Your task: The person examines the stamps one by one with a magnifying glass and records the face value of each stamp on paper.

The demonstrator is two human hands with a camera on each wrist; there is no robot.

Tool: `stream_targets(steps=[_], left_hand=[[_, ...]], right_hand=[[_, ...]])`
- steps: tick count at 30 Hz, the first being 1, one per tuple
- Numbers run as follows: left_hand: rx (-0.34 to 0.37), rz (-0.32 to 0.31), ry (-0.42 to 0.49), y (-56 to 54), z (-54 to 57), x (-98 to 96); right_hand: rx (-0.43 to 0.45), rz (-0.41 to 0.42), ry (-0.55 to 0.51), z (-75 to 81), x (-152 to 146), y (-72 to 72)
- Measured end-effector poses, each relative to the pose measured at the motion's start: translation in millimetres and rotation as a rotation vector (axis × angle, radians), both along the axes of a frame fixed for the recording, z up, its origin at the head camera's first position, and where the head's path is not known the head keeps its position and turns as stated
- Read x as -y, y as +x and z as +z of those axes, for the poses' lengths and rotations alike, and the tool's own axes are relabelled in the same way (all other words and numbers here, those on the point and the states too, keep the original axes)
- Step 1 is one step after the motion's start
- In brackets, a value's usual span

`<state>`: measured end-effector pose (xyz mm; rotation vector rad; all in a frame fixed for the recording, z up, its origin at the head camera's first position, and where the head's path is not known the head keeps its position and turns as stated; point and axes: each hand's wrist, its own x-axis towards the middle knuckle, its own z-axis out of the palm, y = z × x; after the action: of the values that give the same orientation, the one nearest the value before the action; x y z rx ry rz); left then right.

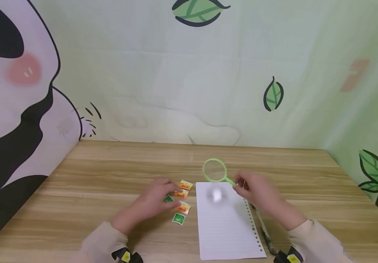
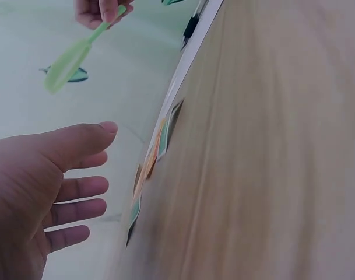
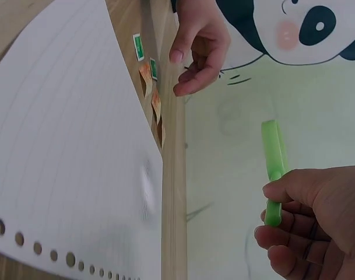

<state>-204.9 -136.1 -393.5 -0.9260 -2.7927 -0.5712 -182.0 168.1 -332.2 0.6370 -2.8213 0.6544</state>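
Note:
My right hand (image 1: 256,188) pinches the handle of a green magnifying glass (image 1: 226,178) and holds it above the far end of a lined sheet of paper (image 1: 228,226). A bright spot of light falls on the paper below the lens. My left hand (image 1: 153,199) hovers over several small stamps left of the paper, its fingers relaxed and holding nothing. Orange stamps (image 1: 184,207) and green stamps (image 1: 178,218) lie there, one green stamp partly hidden by the hand. In the left wrist view, the left hand (image 2: 60,186) is apart from the stamps (image 2: 165,137).
A pen (image 1: 264,232) lies along the right edge of the paper, by its punched holes. The wooden table (image 1: 110,164) meets a cloth backdrop (image 1: 136,91) printed with a panda and leaves.

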Motion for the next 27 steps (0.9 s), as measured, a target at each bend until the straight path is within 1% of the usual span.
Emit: stream_targets(steps=[3,9,13,15,17,22,25,27], left_hand=[[-0.012,-0.004,0.034,5.6,1.0,-8.9],[-0.113,-0.014,0.083,16.5,0.3,-24.4],[-0.169,-0.047,0.104,22.6,-3.4,-32.6],[-0.165,-0.061,0.102,25.5,-5.9,-36.3],[-0.143,-0.066,0.096,28.6,-7.5,-39.9],[-0.078,-0.042,0.058,34.4,-13.2,-49.3],[-0.066,-0.031,0.041,36.0,-17.4,-53.6],[-0.071,-0.033,0.037,36.0,-20.1,-55.3]], right_hand=[[0.021,-0.017,-0.025,0.5,-8,1.1],[0.017,-0.060,-0.045,-2.9,-27,4.2],[0.009,-0.090,-0.052,-7.8,-39,8.1],[0.000,-0.099,-0.050,-10.9,-45,10.2],[0.009,-0.113,-0.058,-14.0,-51,12.5],[0.034,-0.160,-0.063,-22.4,-66,18.0],[0.055,-0.190,-0.049,-27.9,-73,21.4],[0.065,-0.202,-0.043,-31.7,-79,23.7]])
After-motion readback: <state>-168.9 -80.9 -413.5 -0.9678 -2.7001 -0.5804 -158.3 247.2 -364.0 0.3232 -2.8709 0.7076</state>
